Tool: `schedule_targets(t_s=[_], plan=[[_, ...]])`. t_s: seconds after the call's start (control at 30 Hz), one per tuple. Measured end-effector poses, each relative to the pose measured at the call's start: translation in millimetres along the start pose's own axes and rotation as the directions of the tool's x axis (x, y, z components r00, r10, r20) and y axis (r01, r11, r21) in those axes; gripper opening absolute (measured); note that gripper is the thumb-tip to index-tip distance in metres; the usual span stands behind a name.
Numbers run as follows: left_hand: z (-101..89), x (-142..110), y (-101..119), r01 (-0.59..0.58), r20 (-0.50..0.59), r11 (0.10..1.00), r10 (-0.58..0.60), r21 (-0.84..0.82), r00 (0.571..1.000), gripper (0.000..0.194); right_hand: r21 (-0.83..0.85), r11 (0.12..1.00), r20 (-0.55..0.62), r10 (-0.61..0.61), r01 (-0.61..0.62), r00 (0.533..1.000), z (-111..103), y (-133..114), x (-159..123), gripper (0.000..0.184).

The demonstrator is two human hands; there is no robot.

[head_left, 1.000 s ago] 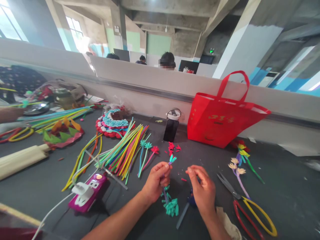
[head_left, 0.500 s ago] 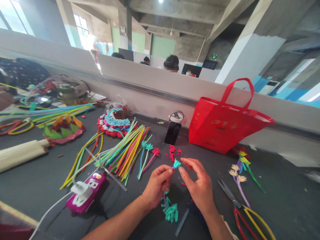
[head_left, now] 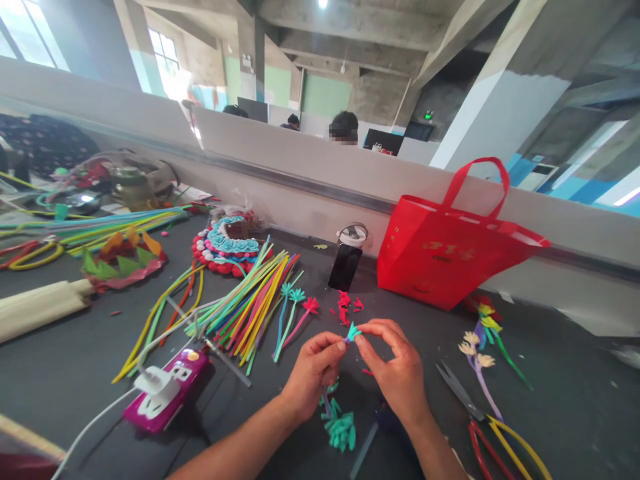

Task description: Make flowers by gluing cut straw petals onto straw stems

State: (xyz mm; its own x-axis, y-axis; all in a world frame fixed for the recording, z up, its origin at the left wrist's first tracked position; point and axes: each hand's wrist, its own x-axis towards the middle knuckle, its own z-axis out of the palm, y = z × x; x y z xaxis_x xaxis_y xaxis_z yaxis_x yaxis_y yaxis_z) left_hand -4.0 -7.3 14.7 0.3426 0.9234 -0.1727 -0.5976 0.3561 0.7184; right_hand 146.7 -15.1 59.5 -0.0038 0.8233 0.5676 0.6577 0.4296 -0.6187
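Between my fingertips is a small teal pipe-cleaner flower (head_left: 353, 331) on a purple stem. My left hand (head_left: 314, 373) is closed, its thumb and forefinger pinching the stem just below the petals. With thumb and forefinger, my right hand (head_left: 399, 365) pinches the petals from the right side. Below my left hand lies a pile of cut teal pipe-cleaner pieces (head_left: 342, 431). Several short red pieces (head_left: 343, 309) are scattered beyond my hands. Left of them rest finished flowers, a red one (head_left: 311, 305) and teal ones (head_left: 297, 295).
Scissors (head_left: 467, 400) with red and yellow handles lie at right, near cream flowers (head_left: 484, 361). A red bag (head_left: 430, 253) and a phone (head_left: 345, 267) stand along the partition. Left are bundled pipe cleaners (head_left: 255, 307), a purple power strip (head_left: 167, 393) and a leafy paper crown (head_left: 123, 263).
My right thumb and forefinger have come in from beside the flower to close on its petals. The left hand keeps its pinch on the stem.
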Motion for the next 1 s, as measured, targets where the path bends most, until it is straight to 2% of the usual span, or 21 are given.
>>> schedule_targets(t_s=[0.73,1.0], plan=[[1.7,0.4,3.5,0.058,-0.042,0.997,-0.060,-0.047,0.997,0.025,0.002,0.997,-0.022,-0.075,0.075,0.997,6.1,3.0,-0.4,0.008],[1.7,0.2,4.0,0.060,-0.039,0.998,-0.061,-0.030,0.997,0.025,-0.007,0.999,0.001,-0.044,0.044,0.999,6.1,4.4,-0.8,0.008]])
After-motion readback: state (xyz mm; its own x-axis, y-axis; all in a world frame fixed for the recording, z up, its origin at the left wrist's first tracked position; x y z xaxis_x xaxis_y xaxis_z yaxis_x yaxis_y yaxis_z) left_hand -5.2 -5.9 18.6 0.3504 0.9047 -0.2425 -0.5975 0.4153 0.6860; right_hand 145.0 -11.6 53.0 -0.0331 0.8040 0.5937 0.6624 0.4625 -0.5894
